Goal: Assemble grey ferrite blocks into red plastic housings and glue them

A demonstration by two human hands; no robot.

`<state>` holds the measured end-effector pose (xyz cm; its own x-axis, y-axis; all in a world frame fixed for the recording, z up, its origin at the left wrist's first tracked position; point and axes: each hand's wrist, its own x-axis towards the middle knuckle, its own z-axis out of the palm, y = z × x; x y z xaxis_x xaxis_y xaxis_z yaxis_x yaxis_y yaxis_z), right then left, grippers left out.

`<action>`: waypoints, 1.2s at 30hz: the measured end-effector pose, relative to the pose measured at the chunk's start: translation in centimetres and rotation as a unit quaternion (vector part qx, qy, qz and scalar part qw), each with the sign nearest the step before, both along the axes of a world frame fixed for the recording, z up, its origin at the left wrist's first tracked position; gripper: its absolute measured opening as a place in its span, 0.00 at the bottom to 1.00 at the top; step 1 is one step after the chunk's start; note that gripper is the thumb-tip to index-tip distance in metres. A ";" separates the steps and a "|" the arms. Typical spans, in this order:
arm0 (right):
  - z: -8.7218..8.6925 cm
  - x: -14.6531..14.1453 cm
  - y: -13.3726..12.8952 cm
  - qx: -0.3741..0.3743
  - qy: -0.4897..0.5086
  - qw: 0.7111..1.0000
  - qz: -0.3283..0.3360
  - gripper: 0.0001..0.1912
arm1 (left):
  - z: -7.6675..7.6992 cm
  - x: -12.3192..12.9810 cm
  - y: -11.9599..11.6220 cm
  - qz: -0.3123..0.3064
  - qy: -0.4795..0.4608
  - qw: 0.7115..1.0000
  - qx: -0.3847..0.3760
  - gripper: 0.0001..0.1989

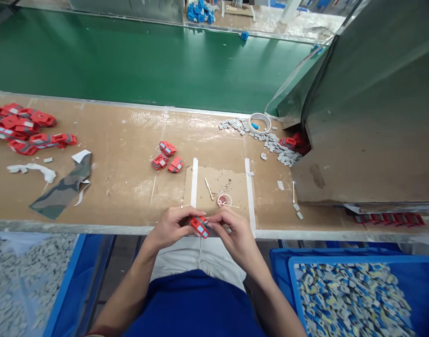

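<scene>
Over the table's front edge, my left hand (171, 227) grips a small red toy car body (199, 226) with grey and pale patches. My right hand (232, 229) is closed at the car's right side, thumb and forefinger pinched on a small dark part too small to name. Just beyond the hands lie a small round cup (224, 200) with reddish contents and a thin stick (209, 189). Three more red car bodies (167, 148) rest on the table to the left of two white tape strips.
Many red car bodies (25, 126) and a camouflage cloth (62, 189) lie left. Grey pieces (270, 142) surround a tape roll (260, 123) beside a metal housing (372, 107). A green belt (130, 61) runs behind. Blue bins (292, 281) flank me below the table.
</scene>
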<state>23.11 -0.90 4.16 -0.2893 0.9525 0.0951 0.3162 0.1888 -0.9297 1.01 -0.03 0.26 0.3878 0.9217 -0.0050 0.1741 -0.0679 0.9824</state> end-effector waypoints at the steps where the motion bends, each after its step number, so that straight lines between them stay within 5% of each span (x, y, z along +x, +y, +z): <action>1: 0.2 -0.1 0.0 0.011 -0.016 1.000 0.005 0.09 | 0.0 0.0 0.0 -0.002 0.002 1.000 0.005 0.13; 12: -0.1 -0.9 -1.8 0.006 -0.032 0.999 -0.027 0.09 | 0.3 0.5 -0.6 0.010 0.055 0.992 0.115 0.10; 17: -0.5 0.0 -1.0 -0.102 0.009 0.995 0.009 0.08 | 0.4 0.6 -0.1 -0.022 0.069 0.978 0.194 0.12; 28: -1.6 0.6 -1.3 -0.302 0.070 0.947 0.078 0.12 | 0.1 0.0 0.3 -0.147 0.060 0.961 0.225 0.11; 32: -1.3 0.7 -1.6 -0.215 0.051 0.973 0.064 0.11 | 0.2 0.1 0.2 -0.144 0.049 0.963 0.223 0.09; 36: -1.3 0.4 -2.3 -0.141 0.108 0.984 0.020 0.10 | 0.3 0.3 -0.1 -0.075 -0.018 0.980 0.183 0.11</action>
<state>23.54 -3.24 2.88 -0.3281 0.9385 -0.1075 0.1040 -0.0773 -0.9916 1.28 -0.12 0.58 0.5138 0.7915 0.3310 0.1011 -0.4390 0.8928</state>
